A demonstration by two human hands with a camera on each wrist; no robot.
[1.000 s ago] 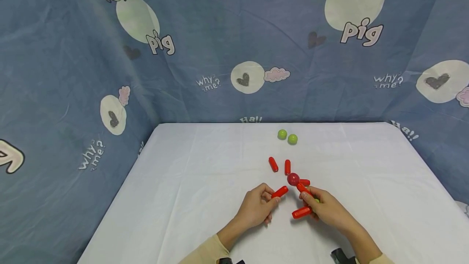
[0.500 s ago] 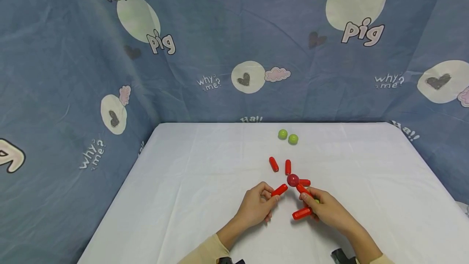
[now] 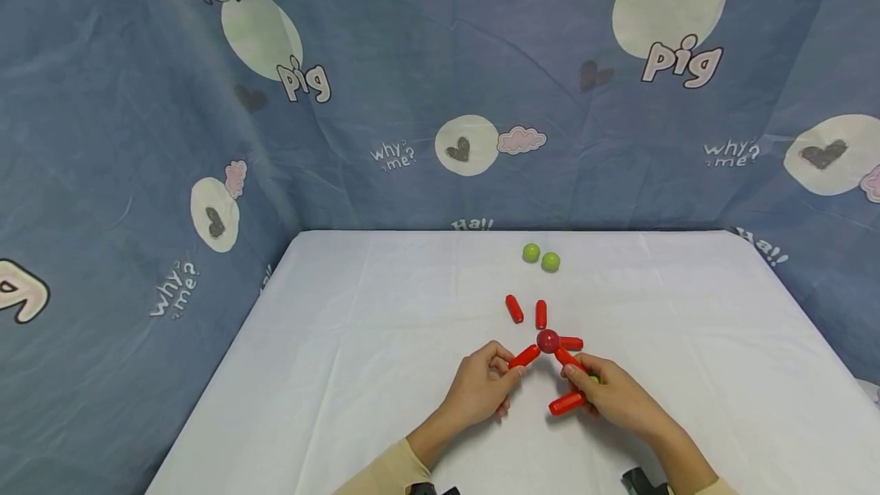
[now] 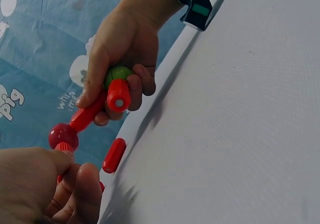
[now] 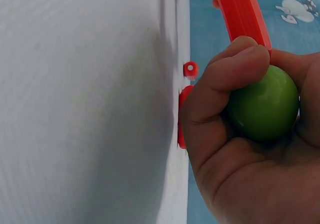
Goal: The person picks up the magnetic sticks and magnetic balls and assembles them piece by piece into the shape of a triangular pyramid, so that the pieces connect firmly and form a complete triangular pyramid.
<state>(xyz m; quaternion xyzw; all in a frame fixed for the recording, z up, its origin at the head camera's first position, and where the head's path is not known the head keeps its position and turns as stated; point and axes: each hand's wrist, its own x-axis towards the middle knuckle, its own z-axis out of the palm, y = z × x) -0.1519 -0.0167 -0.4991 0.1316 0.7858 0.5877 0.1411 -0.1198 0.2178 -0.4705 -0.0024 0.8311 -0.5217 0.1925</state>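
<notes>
In the head view my left hand [image 3: 484, 386] pinches a red magnetic rod [image 3: 525, 356], whose far end meets a dark red ball [image 3: 548, 341]. My right hand [image 3: 612, 392] grips a joined piece: a red rod [image 3: 567, 358] running from the red ball back to a green ball [image 5: 265, 103]. That green ball sits within the curled fingers in the right wrist view. From it a further red rod [image 4: 119, 96] sticks out, its pale round end facing the left wrist camera. In the left wrist view, fingers partly hide the left hand's rod, held right at the red ball.
Loose red rods lie just beyond the hands: one at the left [image 3: 514, 308], one upright in view [image 3: 541, 314] and one behind the ball [image 3: 572, 343]. Two green balls [image 3: 551, 262] rest near the back of the white table [image 3: 385, 312]. A patterned blue cloth [image 3: 385, 197] rises behind.
The red ball has shifted slightly left and nearer, closing the gap to the left hand's rod. Both hands stay nearly in place and keep their holds.
</notes>
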